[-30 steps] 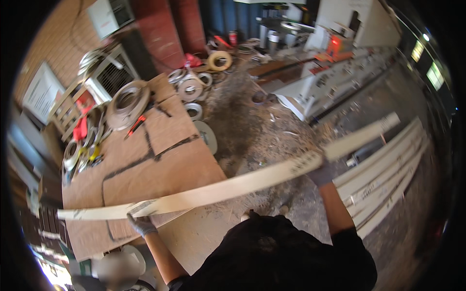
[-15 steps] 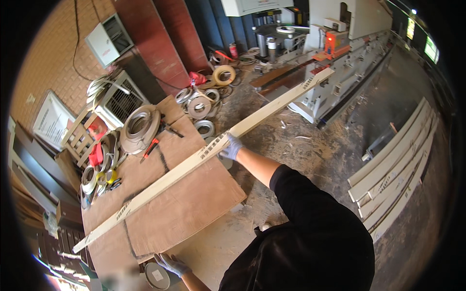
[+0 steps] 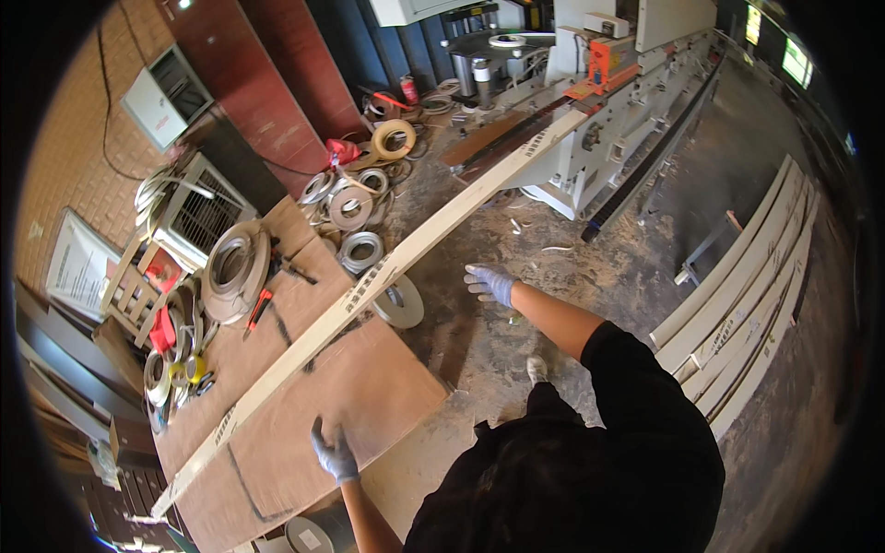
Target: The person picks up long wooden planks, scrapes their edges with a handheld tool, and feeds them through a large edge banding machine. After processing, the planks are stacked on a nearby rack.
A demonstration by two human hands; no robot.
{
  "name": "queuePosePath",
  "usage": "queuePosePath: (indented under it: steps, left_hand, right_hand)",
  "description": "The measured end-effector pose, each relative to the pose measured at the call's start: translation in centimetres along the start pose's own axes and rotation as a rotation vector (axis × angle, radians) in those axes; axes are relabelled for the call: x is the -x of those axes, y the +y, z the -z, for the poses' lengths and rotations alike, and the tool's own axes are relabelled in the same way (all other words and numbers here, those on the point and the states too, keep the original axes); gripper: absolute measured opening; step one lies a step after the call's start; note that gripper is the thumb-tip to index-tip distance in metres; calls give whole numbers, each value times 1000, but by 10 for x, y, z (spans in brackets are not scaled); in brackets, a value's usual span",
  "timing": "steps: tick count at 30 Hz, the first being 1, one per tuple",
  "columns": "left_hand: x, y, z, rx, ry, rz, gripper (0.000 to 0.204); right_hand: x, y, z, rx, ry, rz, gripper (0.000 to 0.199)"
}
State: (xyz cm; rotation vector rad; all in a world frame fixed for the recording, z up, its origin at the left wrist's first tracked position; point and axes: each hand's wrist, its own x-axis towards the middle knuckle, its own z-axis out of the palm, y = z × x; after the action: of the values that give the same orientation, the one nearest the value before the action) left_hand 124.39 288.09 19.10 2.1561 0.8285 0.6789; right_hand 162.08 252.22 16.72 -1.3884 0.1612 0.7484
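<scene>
A long, pale narrow board runs diagonally over the brown sheet-topped table, its far end reaching the machine. My left hand, in a grey glove, is held over the table's near part with fingers spread; it holds nothing. My right hand, gloved too, is off the board, above the floor to the right of it, fingers apart and nothing in them. Both hands are clear of the board. An orange-handled cutter lies on the table beside a stack of edge-band rolls.
At the back right stands a long grey machine with an orange unit. Rolls of banding lie on the floor behind the table. Several long boards are stacked at right. A grey round lid sits near the table's front edge.
My right hand has let go of the board and moved right. My left hand has risen from the table's front edge to over its surface. The view has shifted.
</scene>
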Motion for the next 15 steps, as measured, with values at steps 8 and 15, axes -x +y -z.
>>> queuePosePath:
  steps: [8, 15]
  left_hand:
    - [-134, 138, -171, -489, -250, -629, 70]
    - [-198, 160, -263, -553, -361, -647, 62]
  right_hand:
    - [-22, -51, 142, -27, 144, 138, 47]
    - [-74, -95, 223, 297, 232, 390, 41]
